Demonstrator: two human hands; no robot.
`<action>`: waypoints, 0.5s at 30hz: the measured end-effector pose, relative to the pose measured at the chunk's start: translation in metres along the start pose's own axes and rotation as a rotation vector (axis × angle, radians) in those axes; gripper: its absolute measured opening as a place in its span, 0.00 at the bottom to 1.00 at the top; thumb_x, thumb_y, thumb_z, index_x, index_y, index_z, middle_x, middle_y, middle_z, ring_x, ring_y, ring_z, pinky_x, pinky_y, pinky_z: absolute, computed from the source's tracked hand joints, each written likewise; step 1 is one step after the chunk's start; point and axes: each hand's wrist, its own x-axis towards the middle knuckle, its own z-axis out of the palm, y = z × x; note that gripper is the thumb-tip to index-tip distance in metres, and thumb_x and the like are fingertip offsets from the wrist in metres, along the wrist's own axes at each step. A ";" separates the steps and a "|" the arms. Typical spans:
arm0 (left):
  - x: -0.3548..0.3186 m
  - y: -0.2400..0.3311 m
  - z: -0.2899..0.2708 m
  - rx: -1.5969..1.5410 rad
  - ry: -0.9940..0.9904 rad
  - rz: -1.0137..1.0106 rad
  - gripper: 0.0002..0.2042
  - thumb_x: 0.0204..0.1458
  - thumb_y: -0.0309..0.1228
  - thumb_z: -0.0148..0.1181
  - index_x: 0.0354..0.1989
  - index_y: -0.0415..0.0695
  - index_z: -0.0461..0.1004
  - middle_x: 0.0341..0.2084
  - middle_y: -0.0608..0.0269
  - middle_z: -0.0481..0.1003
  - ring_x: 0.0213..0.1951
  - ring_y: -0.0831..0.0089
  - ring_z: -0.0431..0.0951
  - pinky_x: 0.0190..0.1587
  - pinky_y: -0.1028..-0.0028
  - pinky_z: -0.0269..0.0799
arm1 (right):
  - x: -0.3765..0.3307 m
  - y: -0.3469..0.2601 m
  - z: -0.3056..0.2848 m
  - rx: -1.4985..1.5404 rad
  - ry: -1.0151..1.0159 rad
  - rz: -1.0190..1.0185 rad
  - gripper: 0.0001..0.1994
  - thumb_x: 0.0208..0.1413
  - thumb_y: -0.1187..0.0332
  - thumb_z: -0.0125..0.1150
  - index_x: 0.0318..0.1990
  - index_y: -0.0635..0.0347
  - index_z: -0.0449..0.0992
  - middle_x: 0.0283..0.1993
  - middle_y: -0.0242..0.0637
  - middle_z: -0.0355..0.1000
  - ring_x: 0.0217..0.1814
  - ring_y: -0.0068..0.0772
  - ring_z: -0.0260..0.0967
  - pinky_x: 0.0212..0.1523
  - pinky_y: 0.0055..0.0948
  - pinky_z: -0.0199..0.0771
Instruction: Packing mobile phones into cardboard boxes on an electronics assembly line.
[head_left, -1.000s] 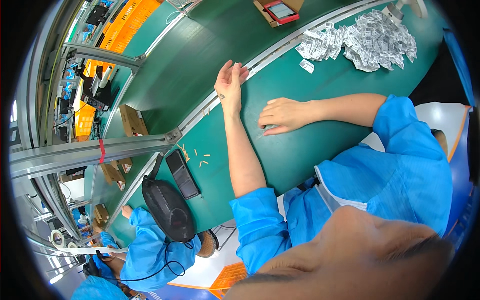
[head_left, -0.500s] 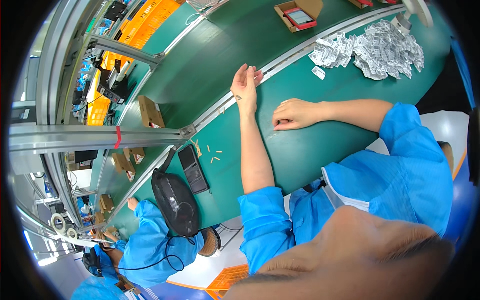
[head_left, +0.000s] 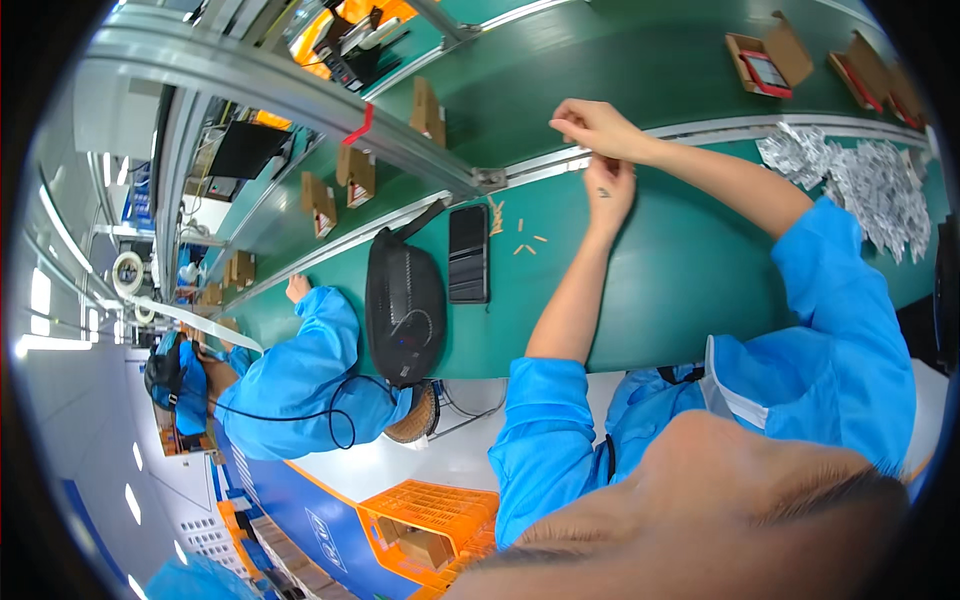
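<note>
My left hand [head_left: 608, 192] is raised near the metal rail at the table's far edge. Its fingers are mostly hidden behind my right wrist. My right hand [head_left: 598, 128] is above it, reaching past the rail over the green belt. The right fingers are bent and held together; anything between them is too small or hidden to make out. Left of my hands, several thin tan strips [head_left: 527, 244] lie loose on the table. Beside them rests a flat black folding case [head_left: 469, 255], then a black zipped pouch [head_left: 404, 305] with a strap and cable.
A pile of small silvery-white packets [head_left: 875, 190] covers the table's right end. On the green belt [head_left: 610, 60] stand open cardboard boxes [head_left: 783, 55], some with red items inside. A metal post [head_left: 330, 105] crosses at left. A co-worker's blue sleeve [head_left: 300, 350] is beyond the pouch. An orange crate [head_left: 430, 510] stands below.
My right hand has lifted off the table and crossed over my left hand. The left fingers, spread before, are now covered. The whole view has turned, showing more of the left side.
</note>
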 end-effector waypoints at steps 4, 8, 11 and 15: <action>-0.003 0.007 0.014 0.134 -0.023 0.043 0.05 0.48 0.23 0.58 0.25 0.32 0.72 0.16 0.56 0.74 0.20 0.76 0.74 0.24 0.75 0.68 | 0.076 0.025 0.059 -0.190 -0.059 0.005 0.17 0.53 0.56 0.59 0.36 0.64 0.71 0.30 0.46 0.74 0.32 0.42 0.73 0.33 0.34 0.71; -0.012 -0.006 0.016 0.009 -0.056 0.261 0.08 0.45 0.24 0.60 0.31 0.33 0.71 0.22 0.52 0.75 0.28 0.62 0.77 0.34 0.70 0.72 | 0.130 0.049 0.112 -0.245 -0.089 0.038 0.21 0.48 0.53 0.62 0.38 0.65 0.72 0.34 0.50 0.74 0.38 0.49 0.72 0.38 0.37 0.72; -0.016 -0.018 0.018 -0.189 0.040 0.155 0.13 0.46 0.26 0.60 0.39 0.34 0.70 0.26 0.55 0.76 0.32 0.62 0.77 0.37 0.70 0.71 | 0.156 0.035 0.151 -0.310 -0.066 0.033 0.27 0.45 0.48 0.63 0.40 0.69 0.72 0.37 0.54 0.73 0.42 0.51 0.72 0.41 0.39 0.72; -0.009 -0.030 0.003 -0.155 0.049 0.200 0.15 0.47 0.27 0.60 0.41 0.34 0.69 0.28 0.56 0.75 0.33 0.64 0.77 0.37 0.71 0.71 | 0.171 0.038 0.170 -0.256 0.030 0.139 0.25 0.53 0.54 0.52 0.39 0.76 0.69 0.36 0.63 0.72 0.42 0.58 0.71 0.44 0.44 0.71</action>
